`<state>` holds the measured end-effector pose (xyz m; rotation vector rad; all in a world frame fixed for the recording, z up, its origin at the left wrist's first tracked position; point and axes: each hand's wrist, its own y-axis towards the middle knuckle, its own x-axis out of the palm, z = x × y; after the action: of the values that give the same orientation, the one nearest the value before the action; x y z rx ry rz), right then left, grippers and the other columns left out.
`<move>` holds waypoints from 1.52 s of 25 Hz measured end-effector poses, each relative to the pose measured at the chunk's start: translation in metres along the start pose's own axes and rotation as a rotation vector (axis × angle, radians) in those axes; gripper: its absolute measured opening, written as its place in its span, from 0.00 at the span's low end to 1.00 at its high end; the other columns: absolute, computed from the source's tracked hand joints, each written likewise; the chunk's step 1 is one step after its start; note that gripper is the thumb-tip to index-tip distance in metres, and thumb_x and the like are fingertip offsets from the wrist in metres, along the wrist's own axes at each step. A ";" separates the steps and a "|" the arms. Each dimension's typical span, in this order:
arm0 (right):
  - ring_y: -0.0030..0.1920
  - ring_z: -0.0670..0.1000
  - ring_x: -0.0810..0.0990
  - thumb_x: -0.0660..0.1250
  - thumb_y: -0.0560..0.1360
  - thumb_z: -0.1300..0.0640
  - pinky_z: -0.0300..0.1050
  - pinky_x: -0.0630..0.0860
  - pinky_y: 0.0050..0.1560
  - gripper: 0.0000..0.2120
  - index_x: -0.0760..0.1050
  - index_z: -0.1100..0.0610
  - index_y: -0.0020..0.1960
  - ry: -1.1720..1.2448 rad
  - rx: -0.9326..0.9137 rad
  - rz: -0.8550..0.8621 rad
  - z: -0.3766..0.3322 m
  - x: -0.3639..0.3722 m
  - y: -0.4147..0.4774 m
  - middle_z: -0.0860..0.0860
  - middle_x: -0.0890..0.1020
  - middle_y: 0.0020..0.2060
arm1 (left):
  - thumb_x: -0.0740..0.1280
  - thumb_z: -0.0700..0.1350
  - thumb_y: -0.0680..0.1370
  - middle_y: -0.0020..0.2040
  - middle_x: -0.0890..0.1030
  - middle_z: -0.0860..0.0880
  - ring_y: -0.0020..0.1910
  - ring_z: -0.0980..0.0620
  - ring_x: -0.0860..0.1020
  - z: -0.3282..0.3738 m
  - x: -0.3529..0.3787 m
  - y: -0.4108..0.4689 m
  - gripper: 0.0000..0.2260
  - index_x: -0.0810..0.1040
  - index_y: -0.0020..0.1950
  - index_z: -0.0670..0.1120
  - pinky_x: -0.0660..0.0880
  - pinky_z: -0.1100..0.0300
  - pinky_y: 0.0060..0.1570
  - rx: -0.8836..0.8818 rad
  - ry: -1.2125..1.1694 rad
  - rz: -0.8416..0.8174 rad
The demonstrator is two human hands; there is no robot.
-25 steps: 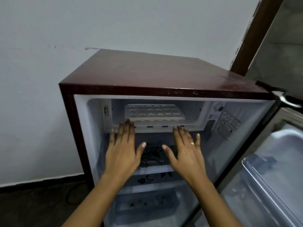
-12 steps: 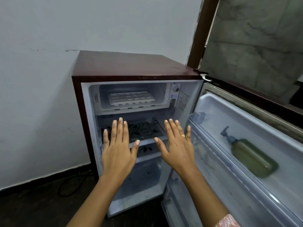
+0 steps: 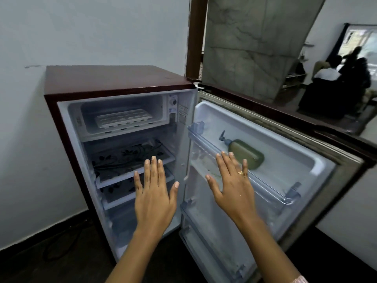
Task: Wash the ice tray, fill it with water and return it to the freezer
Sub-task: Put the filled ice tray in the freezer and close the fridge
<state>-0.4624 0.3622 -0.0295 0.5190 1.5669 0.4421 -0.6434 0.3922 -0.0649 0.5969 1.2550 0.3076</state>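
While the ice tray (image 3: 123,117) lies in the freezer (image 3: 122,111), left hand (image 3: 154,198) and right hand (image 3: 234,189) hover flat, fingers straight, holding nothing.

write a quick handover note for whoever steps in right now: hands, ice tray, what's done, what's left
Left hand: open, empty, in front of the fridge shelves.
Right hand: open, empty, in front of the door rack.
Ice tray: in the freezer box at the top; door wide open.
Cannot tell if the tray is washed and filled. If so, just close the door; if not, take it out.
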 end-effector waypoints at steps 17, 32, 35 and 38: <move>0.75 0.59 0.50 0.60 0.76 0.48 0.61 0.47 0.73 0.33 0.52 0.56 0.76 0.107 0.259 0.230 0.202 -0.121 -0.035 0.55 0.51 0.76 | 0.41 0.57 0.81 0.73 0.65 0.41 0.73 0.44 0.61 0.227 0.015 -0.039 0.29 0.61 0.73 0.39 0.45 0.51 0.71 0.258 -0.204 -0.151; 0.64 0.47 0.72 0.61 0.76 0.51 0.65 0.50 0.72 0.19 0.73 0.54 0.65 0.429 -0.005 0.383 0.185 -0.139 -0.049 0.49 0.76 0.62 | 0.45 0.58 0.81 0.72 0.67 0.45 0.73 0.48 0.61 0.210 0.005 -0.069 0.27 0.66 0.71 0.42 0.31 0.51 0.71 0.027 -0.147 -0.079; 0.61 0.48 0.75 0.63 0.76 0.55 0.61 0.53 0.73 0.16 0.75 0.55 0.63 0.470 -0.094 0.428 0.163 -0.140 -0.052 0.50 0.78 0.60 | 0.44 0.60 0.79 0.74 0.63 0.49 0.75 0.52 0.54 0.182 -0.001 -0.070 0.28 0.65 0.72 0.46 0.28 0.53 0.70 0.003 -0.224 -0.038; 0.58 0.49 0.78 0.63 0.76 0.58 0.60 0.54 0.73 0.14 0.77 0.57 0.61 0.503 -0.191 0.479 0.137 -0.139 -0.052 0.51 0.80 0.57 | 0.44 0.60 0.78 0.75 0.61 0.52 0.75 0.57 0.49 0.155 -0.008 -0.071 0.28 0.65 0.72 0.48 0.29 0.55 0.71 -0.027 -0.282 -0.020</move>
<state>-0.3239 0.2355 0.0459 0.6697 1.8470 1.1472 -0.5060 0.2912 -0.0711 0.5820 0.9834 0.2149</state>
